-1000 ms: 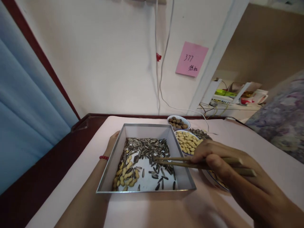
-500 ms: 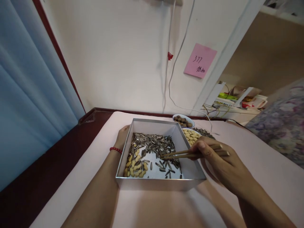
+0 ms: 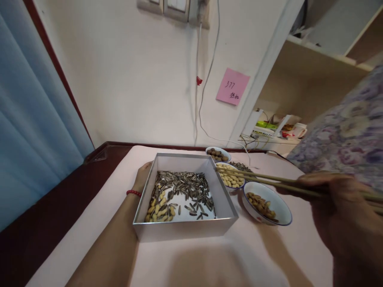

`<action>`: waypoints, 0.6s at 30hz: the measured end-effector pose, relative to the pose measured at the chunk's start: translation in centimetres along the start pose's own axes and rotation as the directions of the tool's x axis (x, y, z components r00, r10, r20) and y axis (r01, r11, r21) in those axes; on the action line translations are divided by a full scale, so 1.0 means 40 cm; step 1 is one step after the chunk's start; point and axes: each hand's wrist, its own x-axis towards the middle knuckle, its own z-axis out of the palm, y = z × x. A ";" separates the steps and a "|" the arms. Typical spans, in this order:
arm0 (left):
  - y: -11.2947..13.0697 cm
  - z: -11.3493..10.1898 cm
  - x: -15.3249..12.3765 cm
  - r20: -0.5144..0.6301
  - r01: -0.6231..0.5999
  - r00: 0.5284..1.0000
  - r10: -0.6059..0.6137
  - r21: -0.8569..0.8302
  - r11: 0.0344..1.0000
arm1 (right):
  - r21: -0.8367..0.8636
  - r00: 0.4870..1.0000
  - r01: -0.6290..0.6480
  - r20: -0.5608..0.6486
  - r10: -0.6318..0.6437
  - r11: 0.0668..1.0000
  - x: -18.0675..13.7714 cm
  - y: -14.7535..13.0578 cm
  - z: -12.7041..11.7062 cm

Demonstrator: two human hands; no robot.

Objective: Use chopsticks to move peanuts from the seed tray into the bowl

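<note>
A silver box [image 3: 224,201] sits on the pink table and holds sunflower seeds [image 3: 182,185] and peanuts [image 3: 158,209]. My left hand [image 3: 142,177] rests against the box's left wall; its fingers are hidden behind the wall. A red bead bracelet [image 3: 133,193] circles that wrist. My right hand [image 3: 344,207] is raised near the camera at the right, closed on a pair of wooden chopsticks [image 3: 257,179]. The chopstick tips hang over the bowl of peanuts [image 3: 229,179], beside the box's far right corner.
Right of the box stand several bowls: brown nuts [image 3: 218,153], a bowl of mixed nuts [image 3: 266,203], and a pile of sunflower seeds [image 3: 241,165]. A pink note [image 3: 232,86] and white cables hang on the wall. Blue curtain at the left. Flowered fabric [image 3: 347,131] at the right.
My right hand has lifted the chopsticks out of the box and drawn back to the right; their tips now hang over the peanut bowl. The camera view has shifted, uncovering the mixed-nut bowl.
</note>
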 end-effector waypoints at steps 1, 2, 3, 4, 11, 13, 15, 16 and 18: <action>0.007 -0.001 -0.004 -0.016 -0.003 1.000 0.002 -0.024 1.000 | -0.007 0.996 0.038 -0.076 -0.039 0.999 0.013 0.001 -0.017; 0.015 0.000 -0.008 -0.035 -0.012 0.999 0.011 -0.050 0.999 | -0.034 0.989 0.058 -0.134 -0.062 0.998 0.026 0.007 -0.033; 0.024 0.000 -0.012 -0.051 -0.027 0.998 0.022 -0.080 0.996 | -0.064 0.982 0.055 -0.177 -0.065 0.996 0.039 0.015 -0.048; 0.035 0.001 -0.016 -0.065 -0.041 0.997 0.034 -0.117 0.992 | -0.090 0.978 0.037 -0.200 -0.055 0.995 0.052 0.027 -0.061; 0.179 -0.035 -0.020 -0.265 -0.250 0.953 0.147 -0.413 0.876 | -0.176 0.987 -0.095 -0.145 0.070 0.980 0.084 0.080 -0.139; 0.233 -0.060 -0.024 -0.338 -0.315 0.926 0.170 -0.441 0.841 | -0.183 0.987 -0.085 -0.149 0.057 0.979 0.079 0.074 -0.159; 0.285 -0.081 -0.034 -0.367 -0.350 0.911 0.188 -0.449 0.822 | -0.181 0.989 -0.055 -0.144 0.029 0.982 0.070 0.066 -0.175; 0.308 -0.089 -0.042 -0.382 -0.368 0.902 0.199 -0.443 0.817 | -0.181 0.991 -0.028 -0.131 0.004 0.983 0.065 0.064 -0.180; 0.352 -0.095 -0.059 -0.368 -0.385 0.901 0.232 -0.425 0.819 | -0.182 0.995 0.046 -0.074 -0.060 0.982 0.055 0.060 -0.182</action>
